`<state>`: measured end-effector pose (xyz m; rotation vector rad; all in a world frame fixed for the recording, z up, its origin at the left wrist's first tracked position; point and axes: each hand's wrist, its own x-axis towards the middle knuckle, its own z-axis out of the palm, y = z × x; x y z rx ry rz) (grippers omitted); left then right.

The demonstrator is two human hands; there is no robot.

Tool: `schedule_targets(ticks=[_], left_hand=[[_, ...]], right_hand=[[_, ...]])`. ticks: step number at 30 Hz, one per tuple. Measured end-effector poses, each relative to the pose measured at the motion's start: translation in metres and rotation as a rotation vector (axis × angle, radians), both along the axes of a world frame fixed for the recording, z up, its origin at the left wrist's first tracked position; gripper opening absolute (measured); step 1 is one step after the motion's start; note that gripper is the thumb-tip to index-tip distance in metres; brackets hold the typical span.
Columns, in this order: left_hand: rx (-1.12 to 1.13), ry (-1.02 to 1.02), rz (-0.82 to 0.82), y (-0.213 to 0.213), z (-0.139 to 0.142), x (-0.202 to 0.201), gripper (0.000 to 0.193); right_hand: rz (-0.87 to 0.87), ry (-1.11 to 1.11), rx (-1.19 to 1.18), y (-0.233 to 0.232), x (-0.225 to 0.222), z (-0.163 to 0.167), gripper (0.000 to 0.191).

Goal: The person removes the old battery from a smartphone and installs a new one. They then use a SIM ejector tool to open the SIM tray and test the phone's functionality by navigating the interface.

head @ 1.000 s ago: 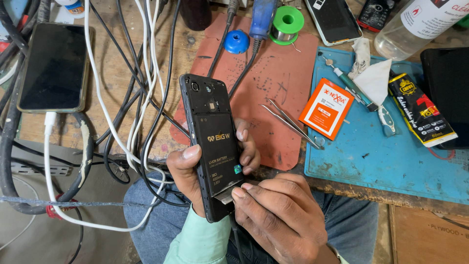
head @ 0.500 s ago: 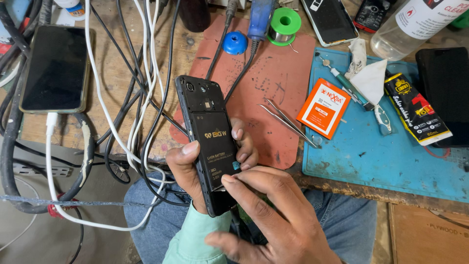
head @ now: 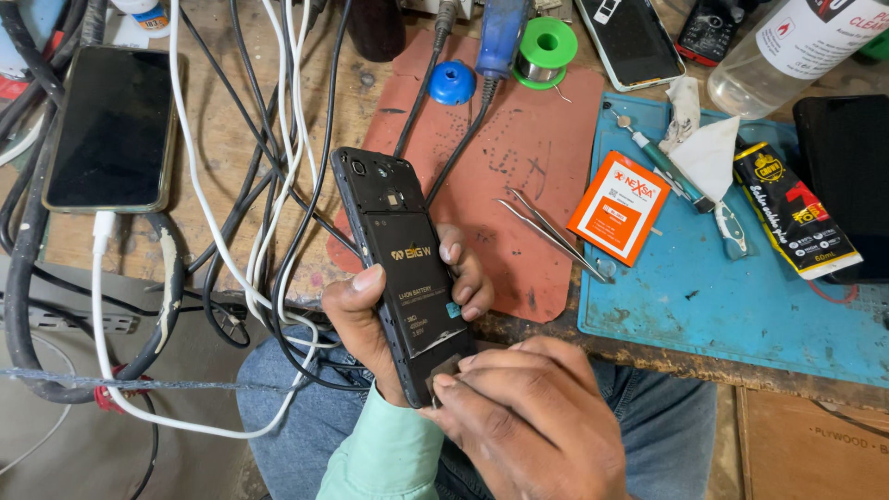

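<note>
My left hand (head: 359,319) grips a black phone (head: 387,222) with its back cover off, thumb on the left edge and fingers wrapped round the right edge. A black battery (head: 415,292) sits exposed in the phone's body. The phone is held tilted above my lap, its camera end toward the table. My right hand (head: 532,421) is curled over the phone's bottom end, fingertips pressed on the lower edge below the battery. What lies under those fingertips is hidden.
A red mat (head: 542,148) holds tweezers (head: 554,233). On the blue mat (head: 741,310) lie an orange battery pack (head: 619,206), a screwdriver (head: 659,165) and a glue tube (head: 795,211). A charging phone (head: 111,130) and tangled cables (head: 278,176) fill the left.
My right hand's fingers have drawn back from the middle of the battery to the phone's bottom end and curled. The phone has tilted slightly in my left hand.
</note>
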<state>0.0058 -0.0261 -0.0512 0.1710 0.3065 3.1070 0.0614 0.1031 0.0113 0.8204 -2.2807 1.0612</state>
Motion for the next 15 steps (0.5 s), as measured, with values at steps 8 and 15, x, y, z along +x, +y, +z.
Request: schedule_targets(ticks=[8,15], left_hand=[[0.057,0.02,-0.046,-0.008,0.001,-0.001,0.059],[0.166,0.066,-0.067,-0.003,-0.001,-0.004,0.063]], right_hand=[[0.14,-0.09,0.008,0.007,-0.01,-0.002,0.032],[0.101,-0.254,-0.055,0.013,-0.02,-0.001,0.028]])
